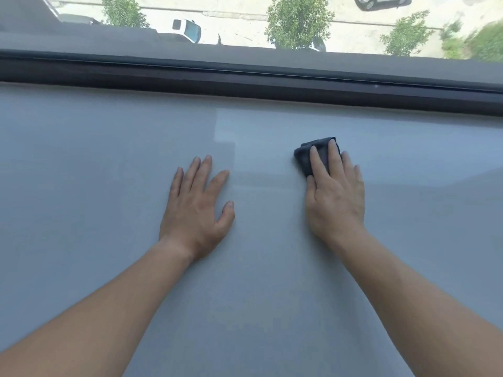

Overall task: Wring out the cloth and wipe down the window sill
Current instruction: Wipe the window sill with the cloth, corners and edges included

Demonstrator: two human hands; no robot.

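We see 1 view, looking down on a wide pale grey window sill (109,186). The dark window frame (245,80) runs across the top of the sill and serves as our landmark.

Right hand (336,197): palm down on the sill, on our side of the frame. Its fingers (317,161) lie nearly straight and close together, pressing flat on a small dark folded cloth (306,156). The cloth sits on the sill under the fingertips, between the hand and the frame, and apart from the frame. Its far edge and left corner show past the fingers; the rest is covered. The hand presses the cloth rather than closing around it.

Left hand (197,205): palm down on the bare sill, the same side of the frame, well apart from the cloth. Fingers moderately spread, thumb out to the side, holding nothing.

Both forearms are bare.

Containers: we record 0 in view on the sill.

Beyond the frame, through the glass, we note 1 white car (187,29) and 3 small trees (298,20) on pale pavement far below.
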